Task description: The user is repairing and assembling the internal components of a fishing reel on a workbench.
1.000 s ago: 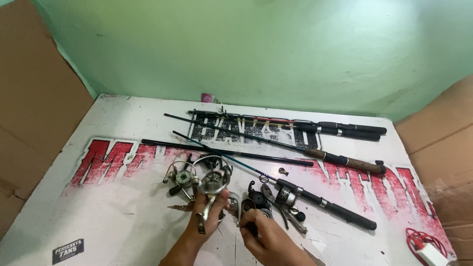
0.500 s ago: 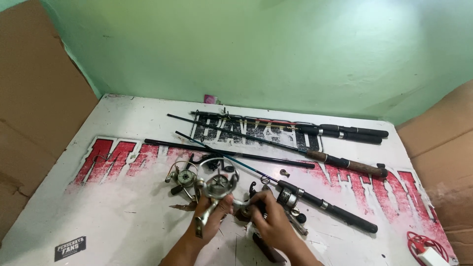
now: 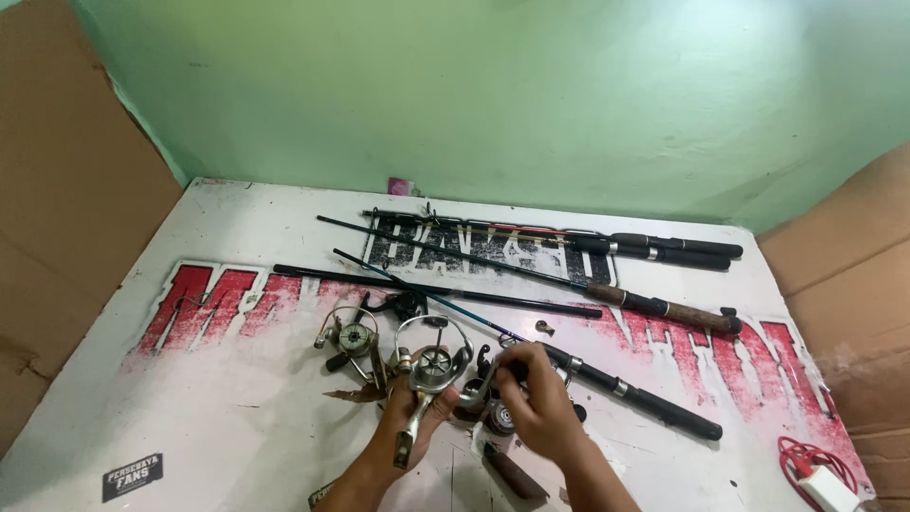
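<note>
Centrally, silver reel (image 3: 431,365) gripped by stem in closed left hand (image 3: 403,422), raised just above table (image 3: 190,408). Right hand (image 3: 540,403) pinched on reel's handle, fingers curled. Second reel (image 3: 353,338) lying just left; rods (image 3: 569,284) behind.

Charger (image 3: 823,485) cut off (btm edge).

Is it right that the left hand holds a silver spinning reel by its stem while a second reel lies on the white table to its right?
Not quite. In the head view the left hand does hold the silver spinning reel by its stem, but the second reel lies on the white table to its left, not its right.
</note>
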